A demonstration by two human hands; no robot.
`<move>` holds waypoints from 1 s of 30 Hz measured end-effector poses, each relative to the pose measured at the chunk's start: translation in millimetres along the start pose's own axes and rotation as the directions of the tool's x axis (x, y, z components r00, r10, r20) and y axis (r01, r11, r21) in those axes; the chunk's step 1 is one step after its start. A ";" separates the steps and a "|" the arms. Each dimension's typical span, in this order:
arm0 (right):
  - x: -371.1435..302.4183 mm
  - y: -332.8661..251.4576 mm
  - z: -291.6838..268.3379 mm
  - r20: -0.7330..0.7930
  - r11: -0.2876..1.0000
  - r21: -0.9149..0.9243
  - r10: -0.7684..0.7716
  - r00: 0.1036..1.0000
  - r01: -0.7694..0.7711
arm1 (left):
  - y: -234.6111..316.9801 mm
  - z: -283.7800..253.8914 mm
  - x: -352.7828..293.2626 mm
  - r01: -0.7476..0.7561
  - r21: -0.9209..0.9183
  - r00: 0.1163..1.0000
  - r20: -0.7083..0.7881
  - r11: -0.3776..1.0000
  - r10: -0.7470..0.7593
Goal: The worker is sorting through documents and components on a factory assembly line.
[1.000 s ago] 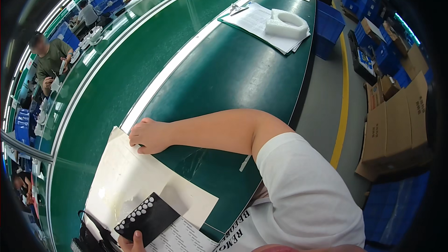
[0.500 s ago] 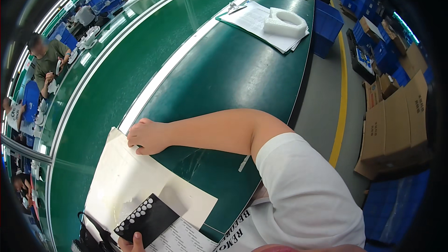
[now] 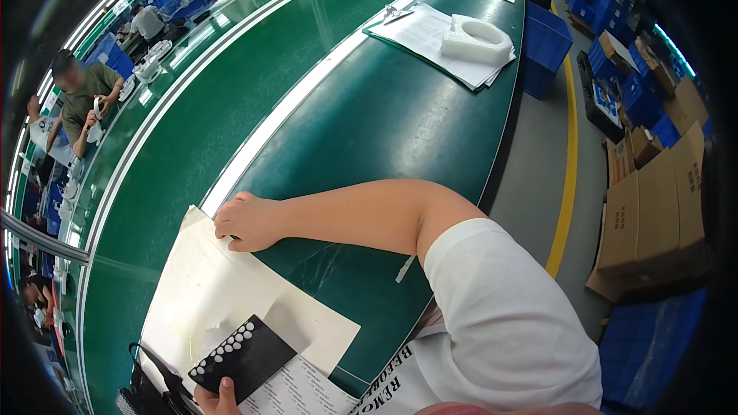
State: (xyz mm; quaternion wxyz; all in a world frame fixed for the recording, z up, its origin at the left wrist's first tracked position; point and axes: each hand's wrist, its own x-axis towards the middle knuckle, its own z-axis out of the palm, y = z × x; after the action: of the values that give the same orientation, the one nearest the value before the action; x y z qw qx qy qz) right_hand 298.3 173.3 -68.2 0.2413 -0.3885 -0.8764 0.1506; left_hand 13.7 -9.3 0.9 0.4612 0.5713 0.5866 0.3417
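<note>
The green worktop (image 3: 369, 123) carries a cream sheet (image 3: 192, 277), which runs over its white-striped left edge. Nearer the person's edge, the black card (image 3: 261, 353) overlaps that sheet and a printed sheet (image 3: 296, 384). The right hand (image 3: 254, 223) rests at the cream sheet's upper corner, fingers curled; whether they pinch anything, I cannot tell. The left hand (image 3: 219, 401) pinches the card's lower side, thumb on top. For a good hold, the grip should be light, the card flat, and the thumb clear of the white dots (image 3: 227, 348).
</note>
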 end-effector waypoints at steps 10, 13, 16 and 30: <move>-0.8 -3.3 -5.5 0.040 0.999 -0.031 0.009 0.999 -0.008 | -0.2 0.1 0.9 -0.028 0.009 0.999 0.020 1.000 0.028; -0.3 1.0 0.2 -0.041 1.000 -0.012 -0.022 0.999 0.022 | 0.1 1.6 0.5 -0.029 0.000 1.000 -0.001 1.000 0.029; 0.0 -1.0 -2.2 -0.009 0.999 -0.032 -0.003 1.000 0.003 | -5.0 -3.3 1.2 -0.001 0.012 1.000 0.009 1.000 0.001; -0.9 -3.1 -3.8 0.020 1.000 -0.018 -0.008 1.000 0.009 | 5.5 1.2 -2.4 -0.055 0.008 0.999 0.005 0.998 0.054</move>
State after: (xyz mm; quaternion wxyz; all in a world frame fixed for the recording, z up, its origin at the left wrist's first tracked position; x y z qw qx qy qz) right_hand 299.0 170.8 -63.9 0.2300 -0.3855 -0.8816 0.1457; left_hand 16.5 -11.2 6.0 0.4511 0.5897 0.5710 0.3504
